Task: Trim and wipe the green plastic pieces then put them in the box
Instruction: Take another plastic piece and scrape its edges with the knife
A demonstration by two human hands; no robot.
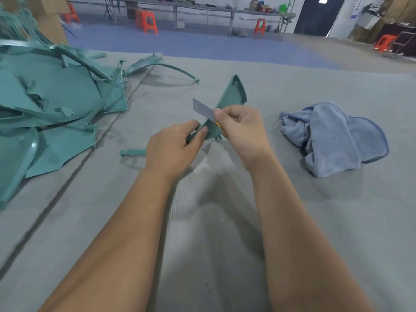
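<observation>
Above the grey worktop (292,221), with the pile of green pieces (56,97) far left and blue cloth (333,138) right, the left hand (173,149) pinches a triangular green piece (231,95) while the right hand (243,129) grips the knife blade (202,109); a slip would likely cut the left fingers (201,131).
</observation>
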